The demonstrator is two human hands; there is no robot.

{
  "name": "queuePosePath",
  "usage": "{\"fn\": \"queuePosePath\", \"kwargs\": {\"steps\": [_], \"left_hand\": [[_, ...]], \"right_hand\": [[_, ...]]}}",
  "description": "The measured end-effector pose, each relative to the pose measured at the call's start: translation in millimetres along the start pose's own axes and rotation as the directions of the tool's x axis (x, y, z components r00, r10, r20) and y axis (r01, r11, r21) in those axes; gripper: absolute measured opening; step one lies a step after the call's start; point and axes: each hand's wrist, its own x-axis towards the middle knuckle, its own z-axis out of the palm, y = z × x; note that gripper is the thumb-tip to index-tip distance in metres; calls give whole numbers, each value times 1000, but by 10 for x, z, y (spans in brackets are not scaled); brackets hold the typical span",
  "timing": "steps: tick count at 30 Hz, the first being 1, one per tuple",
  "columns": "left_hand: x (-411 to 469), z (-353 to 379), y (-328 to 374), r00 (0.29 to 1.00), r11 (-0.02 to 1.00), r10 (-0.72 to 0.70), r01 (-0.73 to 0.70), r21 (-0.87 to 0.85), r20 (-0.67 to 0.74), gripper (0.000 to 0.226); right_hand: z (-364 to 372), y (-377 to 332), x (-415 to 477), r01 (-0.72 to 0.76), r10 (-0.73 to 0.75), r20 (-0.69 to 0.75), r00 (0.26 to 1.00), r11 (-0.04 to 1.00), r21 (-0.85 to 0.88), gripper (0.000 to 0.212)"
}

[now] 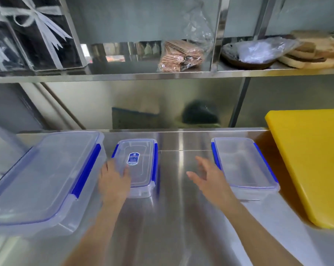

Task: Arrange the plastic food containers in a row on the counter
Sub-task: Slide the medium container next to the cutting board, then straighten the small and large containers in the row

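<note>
Three clear plastic food containers with blue clips stand on the steel counter (173,208). A large container (45,179) is at the left. A small container with a blue label (141,164) sits in the middle, and my left hand (113,179) rests on its near left corner, fingers on the lid. Another small container (243,166) is at the right. My right hand (208,177) hovers just left of it, fingers spread, holding nothing and touching nothing that I can see.
A thick yellow cutting board (312,160) lies at the right, close to the right container. A steel shelf (162,73) above holds a bag of wafers (181,56), a bowl in plastic wrap (254,52) and wooden boards (316,50).
</note>
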Motion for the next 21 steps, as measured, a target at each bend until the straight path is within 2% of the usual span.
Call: {"fn": "queuePosePath", "kwargs": {"steps": [2, 5, 7, 11, 17, 21], "left_hand": [[131, -77, -263, 993, 996, -83, 86, -36, 83, 56], [226, -40, -580, 964, 972, -88, 138, -189, 249, 56], [171, -10, -550, 956, 952, -78, 155, -264, 282, 52], [143, 49, -417, 947, 921, -71, 183, -343, 313, 46], [-32, 215, -234, 949, 914, -46, 167, -370, 312, 43], [-135, 346, -113, 945, 919, -28, 153, -363, 326, 49]], "right_hand": [[383, -115, 58, 21, -24, 148, 989, 1000, 21, 73], [952, -277, 158, 48, -61, 314, 947, 998, 50, 85], [1047, -294, 176, 42, -71, 327, 943, 995, 94, 88], [1101, -239, 219, 0, -22, 301, 953, 997, 71, 88], [763, -107, 236, 11, -50, 263, 964, 988, 151, 80], [570, 19, 217, -15, -20, 250, 968, 991, 136, 80]]}}
